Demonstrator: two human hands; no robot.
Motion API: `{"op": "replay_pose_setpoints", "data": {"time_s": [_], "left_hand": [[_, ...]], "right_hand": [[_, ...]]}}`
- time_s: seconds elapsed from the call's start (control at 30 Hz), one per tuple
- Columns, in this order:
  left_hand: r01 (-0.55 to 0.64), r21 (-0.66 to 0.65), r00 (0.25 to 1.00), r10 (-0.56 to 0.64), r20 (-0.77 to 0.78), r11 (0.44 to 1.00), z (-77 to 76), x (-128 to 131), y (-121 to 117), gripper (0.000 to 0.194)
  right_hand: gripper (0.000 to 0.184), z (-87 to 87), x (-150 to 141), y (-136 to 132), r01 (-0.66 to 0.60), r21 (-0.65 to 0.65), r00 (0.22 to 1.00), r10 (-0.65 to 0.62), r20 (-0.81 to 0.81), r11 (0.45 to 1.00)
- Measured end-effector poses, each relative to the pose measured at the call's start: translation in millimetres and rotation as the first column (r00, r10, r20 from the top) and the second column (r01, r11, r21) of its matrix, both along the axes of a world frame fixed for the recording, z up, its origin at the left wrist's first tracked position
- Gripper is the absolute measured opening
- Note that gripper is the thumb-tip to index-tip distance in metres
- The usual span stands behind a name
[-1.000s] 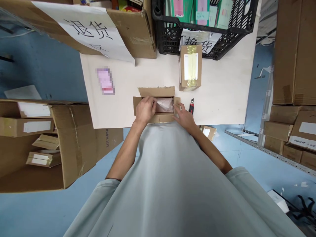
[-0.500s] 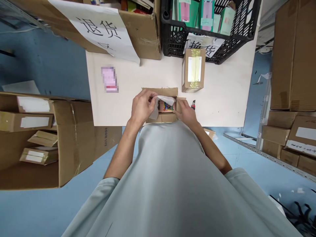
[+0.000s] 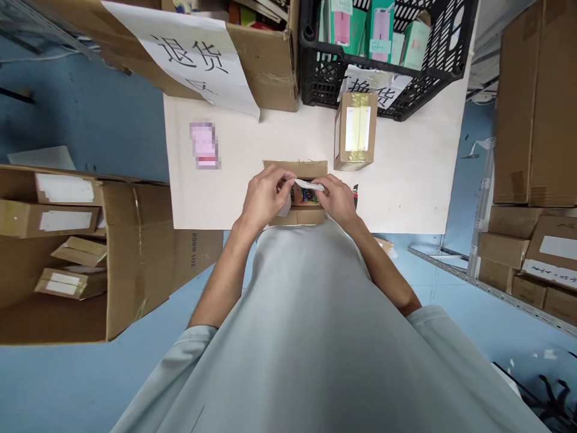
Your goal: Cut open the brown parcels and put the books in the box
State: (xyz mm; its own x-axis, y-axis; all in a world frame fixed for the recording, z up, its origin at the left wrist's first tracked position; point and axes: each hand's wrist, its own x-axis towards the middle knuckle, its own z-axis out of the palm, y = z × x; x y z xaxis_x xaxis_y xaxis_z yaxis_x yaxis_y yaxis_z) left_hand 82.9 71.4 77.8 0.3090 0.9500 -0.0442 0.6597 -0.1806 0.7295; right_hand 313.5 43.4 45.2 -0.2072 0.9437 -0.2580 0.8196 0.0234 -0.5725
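Observation:
A small open cardboard box (image 3: 303,217) lies at the table's front edge, right before my body, its flaps folded out. Over its opening is a thin white sheet (image 3: 309,185), paper or soft wrap. My left hand (image 3: 267,195) pinches the sheet's left part between thumb and fingers. On the other end, my right hand (image 3: 338,198) has closed its fingertips. Beneath the sheet, inside the box, shows an item with a colourful printed face (image 3: 307,196); its kind is not clear. Beside my right hand a red and black utility knife (image 3: 356,193) is partly hidden.
A taped carton (image 3: 356,132) stands beyond, before a black plastic crate (image 3: 322,75) of green boxes. A large carton (image 3: 270,66) with a paper sign is at back left. Left of the table (image 3: 261,138) stands another big carton (image 3: 130,252) holding parcels. A blurred pink item (image 3: 205,145) lies left.
The white sheet has been lifted off the printed item and pulled up. My right hand has moved from the box's right side onto the sheet. The view has shifted a little.

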Motion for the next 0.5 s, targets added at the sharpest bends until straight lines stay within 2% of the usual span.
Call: {"op": "replay_pose_setpoints", "data": {"time_s": [0.17, 0.27, 0.4, 0.5], "left_hand": [[-0.081, 0.058, 0.966, 0.064, 0.249, 0.995, 22.7, 4.6, 3.6, 0.026], [-0.098, 0.039, 0.93, 0.078, 0.358, 0.994, 38.1, 11.1, 4.0, 0.031], [-0.119, 0.045, 0.919, 0.093, 0.383, 0.992, 58.1, 13.8, 4.5, 0.032], [-0.142, 0.099, 0.936, 0.101, 0.338, 0.985, 68.2, 4.7, 10.8, 0.036]], "right_hand": [[0.038, 25.8, -4.3, 9.8, 0.073, 0.097, 0.966, -0.046, -0.255, 0.993], [0.044, 41.3, -9.3, 15.9, 0.092, 0.137, 0.914, -0.029, -0.404, 0.986], [0.047, 63.5, -14.5, 25.2, 0.111, 0.202, 0.877, -0.001, -0.48, 0.973], [0.046, 85.1, -16.4, 34.2, 0.116, 0.233, 0.86, 0.02, -0.509, 0.966]]}}
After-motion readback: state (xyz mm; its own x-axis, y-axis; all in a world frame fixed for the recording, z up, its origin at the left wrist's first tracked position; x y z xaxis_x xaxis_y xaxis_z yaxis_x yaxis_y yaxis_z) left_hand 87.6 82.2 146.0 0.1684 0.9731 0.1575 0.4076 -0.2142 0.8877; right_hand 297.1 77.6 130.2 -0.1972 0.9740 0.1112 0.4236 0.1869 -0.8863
